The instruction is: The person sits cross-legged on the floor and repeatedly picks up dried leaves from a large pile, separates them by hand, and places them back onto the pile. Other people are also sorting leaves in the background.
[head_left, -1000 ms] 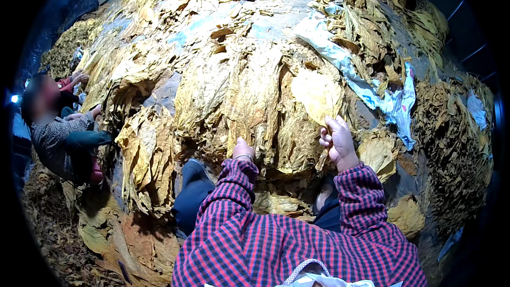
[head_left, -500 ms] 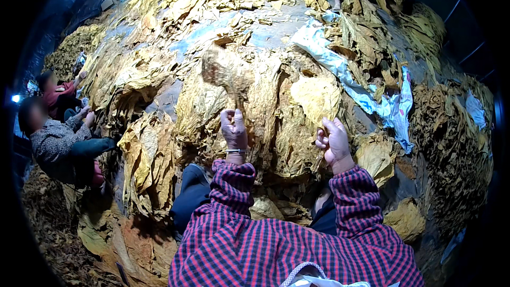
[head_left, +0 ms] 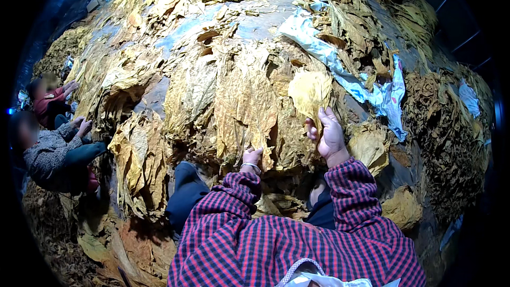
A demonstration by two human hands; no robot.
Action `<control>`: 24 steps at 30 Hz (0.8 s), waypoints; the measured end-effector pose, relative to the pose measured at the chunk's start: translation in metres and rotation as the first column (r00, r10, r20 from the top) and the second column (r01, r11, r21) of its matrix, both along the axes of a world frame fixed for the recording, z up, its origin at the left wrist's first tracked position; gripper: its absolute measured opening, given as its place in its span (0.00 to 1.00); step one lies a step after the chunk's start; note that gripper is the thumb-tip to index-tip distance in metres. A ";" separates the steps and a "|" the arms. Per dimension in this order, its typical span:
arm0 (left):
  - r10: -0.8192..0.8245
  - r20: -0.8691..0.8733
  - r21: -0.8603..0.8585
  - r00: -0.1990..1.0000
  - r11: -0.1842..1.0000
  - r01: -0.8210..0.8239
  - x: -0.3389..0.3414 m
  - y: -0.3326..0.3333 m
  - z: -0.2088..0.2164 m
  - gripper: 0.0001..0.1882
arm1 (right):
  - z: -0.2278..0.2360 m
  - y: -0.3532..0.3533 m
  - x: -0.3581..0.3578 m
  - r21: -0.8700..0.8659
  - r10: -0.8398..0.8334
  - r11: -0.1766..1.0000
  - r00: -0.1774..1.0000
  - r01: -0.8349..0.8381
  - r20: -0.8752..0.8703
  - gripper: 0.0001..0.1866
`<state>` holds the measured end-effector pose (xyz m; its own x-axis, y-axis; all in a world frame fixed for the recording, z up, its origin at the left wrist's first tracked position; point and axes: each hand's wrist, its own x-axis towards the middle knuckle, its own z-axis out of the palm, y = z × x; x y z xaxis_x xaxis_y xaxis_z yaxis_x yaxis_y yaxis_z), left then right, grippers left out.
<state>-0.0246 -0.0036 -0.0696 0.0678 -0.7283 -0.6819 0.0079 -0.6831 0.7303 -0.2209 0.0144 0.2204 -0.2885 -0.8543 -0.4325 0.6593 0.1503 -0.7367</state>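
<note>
Large dried tobacco leaves (head_left: 194,87), yellow to brown, lie in a thick layer before me. My right hand (head_left: 331,137) pinches the stem end of a pale yellow tobacco leaf (head_left: 309,91), whose broad blade stands up above the fingers. Lower and to the left, my left hand (head_left: 252,158) is closed at the near end of a tan tobacco leaf (head_left: 241,103) lying over the heap. Its curled fingers partly hide the stem there.
Two people (head_left: 50,149) sit at the left, and others show at the far edge. A crumpled white-blue plastic sheet (head_left: 340,72) crosses the heap at right. A darker leaf pile (head_left: 451,149) stands farther right. My knees (head_left: 186,196) are close below the leaves.
My left hand has come down toward me from its raised position, and the brown leaf it waved no longer stands up. My right hand keeps its yellow leaf, now more fully visible.
</note>
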 end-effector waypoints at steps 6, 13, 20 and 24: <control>-0.028 -0.542 0.125 0.840 0.986 0.113 -0.019 0.015 0.053 0.10 | -0.024 -0.001 -0.006 -0.091 0.162 0.984 0.985 -0.156 0.056 0.06; 0.000 -0.733 0.185 0.681 0.962 0.199 -0.034 0.027 0.067 0.12 | -0.097 0.005 -0.001 0.453 0.314 0.852 0.948 -0.262 -0.043 0.14; -0.032 -0.695 0.151 0.718 0.970 0.189 -0.032 0.025 0.073 0.12 | -0.101 0.003 0.004 0.465 0.254 0.869 0.959 -0.168 -0.129 0.13; -0.179 -0.539 0.094 0.823 0.958 0.270 -0.049 0.017 0.084 0.12 | -0.071 -0.006 0.002 0.204 0.092 0.977 0.988 -0.065 -0.125 0.10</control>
<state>-0.0733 0.0130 0.0141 -0.4820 -0.5578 -0.6757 0.1871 -0.8189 0.5426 -0.2187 0.0080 0.1494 -0.2901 -0.7775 -0.5580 0.5381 0.3497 -0.7669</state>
